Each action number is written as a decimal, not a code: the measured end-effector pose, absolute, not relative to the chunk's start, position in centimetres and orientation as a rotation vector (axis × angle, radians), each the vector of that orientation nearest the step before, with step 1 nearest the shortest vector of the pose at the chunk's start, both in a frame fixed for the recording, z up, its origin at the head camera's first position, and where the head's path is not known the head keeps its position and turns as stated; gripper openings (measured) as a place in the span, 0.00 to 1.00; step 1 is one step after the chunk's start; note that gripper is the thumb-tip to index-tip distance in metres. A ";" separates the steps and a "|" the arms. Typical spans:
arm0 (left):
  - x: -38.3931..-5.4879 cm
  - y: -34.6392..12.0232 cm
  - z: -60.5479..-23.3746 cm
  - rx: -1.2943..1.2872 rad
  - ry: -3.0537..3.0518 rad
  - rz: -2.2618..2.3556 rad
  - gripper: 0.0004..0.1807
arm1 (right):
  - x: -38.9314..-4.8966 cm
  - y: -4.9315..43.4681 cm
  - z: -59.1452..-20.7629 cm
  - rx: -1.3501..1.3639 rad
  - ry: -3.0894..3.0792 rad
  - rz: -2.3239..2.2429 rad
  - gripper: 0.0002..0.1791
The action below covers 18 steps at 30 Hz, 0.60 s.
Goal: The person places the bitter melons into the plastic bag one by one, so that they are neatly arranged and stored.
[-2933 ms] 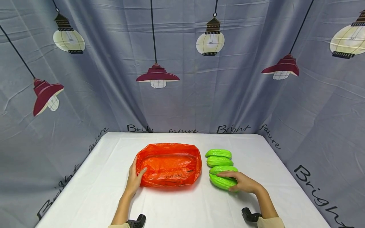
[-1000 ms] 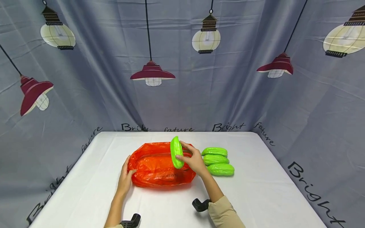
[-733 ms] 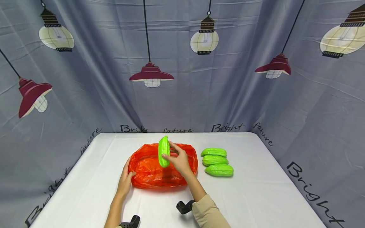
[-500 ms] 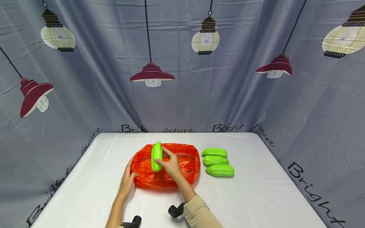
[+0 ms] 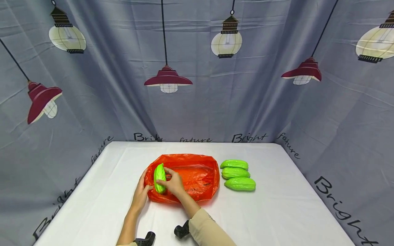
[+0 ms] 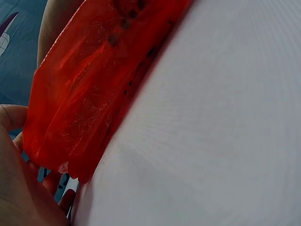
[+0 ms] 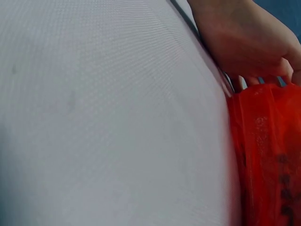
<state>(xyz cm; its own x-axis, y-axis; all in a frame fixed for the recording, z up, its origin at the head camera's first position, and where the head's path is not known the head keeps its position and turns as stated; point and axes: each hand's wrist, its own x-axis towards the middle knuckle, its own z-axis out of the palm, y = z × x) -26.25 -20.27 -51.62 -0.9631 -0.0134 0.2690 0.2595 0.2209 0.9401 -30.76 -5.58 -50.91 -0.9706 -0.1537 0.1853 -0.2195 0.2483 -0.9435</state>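
An orange-red plastic bag (image 5: 194, 181) lies on the white table with its mouth spread upward. My left hand (image 5: 140, 194) grips its left rim, thumb over the edge and fingers outside. Inside the left part of the mouth, my right hand (image 5: 174, 184) pinches a bright green bitter melon (image 5: 160, 179), which stands nearly upright. The melon's lower end is down in the bag. In the left wrist view, the thumb and fingers lie around the bag's end (image 6: 75, 108). The right wrist view shows the bag's outer side (image 7: 268, 165) but not the held melon.
Three more green bitter melons (image 5: 240, 184) lie in a column right of the bag. The white tablecloth (image 5: 277, 212) spreads around them. A grey curtain (image 5: 197, 112) printed with lamps surrounds the table's back and sides. Black devices (image 5: 181, 229) are strapped to both wrists.
My right hand picked one melon off the column, carried it left over the bag and lowered it into the mouth's left side. My left hand stayed on the rim.
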 end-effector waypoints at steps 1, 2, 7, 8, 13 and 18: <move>-26.5 -20.4 -52.1 -0.237 -2.274 -1.811 0.40 | -30.7 -5.8 -51.0 0.363 -2.456 1.842 0.36; -26.8 -20.5 -52.5 -0.232 -2.274 -1.806 0.40 | -30.7 -5.9 -51.0 0.360 -2.469 1.834 0.36; -27.1 -20.5 -52.9 -0.215 -2.287 -1.792 0.39 | -30.7 -6.3 -51.2 0.356 -2.524 1.763 0.35; -26.9 -20.4 -52.6 -0.214 -2.283 -1.799 0.39 | -30.8 -6.4 -51.3 0.355 -2.534 1.750 0.35; -26.4 -20.2 -51.9 -0.245 -2.263 -1.804 0.39 | -30.8 -6.4 -51.8 0.377 -2.547 1.738 0.35; -27.3 -20.7 -53.6 -0.236 -2.295 -1.737 0.40 | -30.9 -6.4 -52.0 0.413 -2.529 1.783 0.35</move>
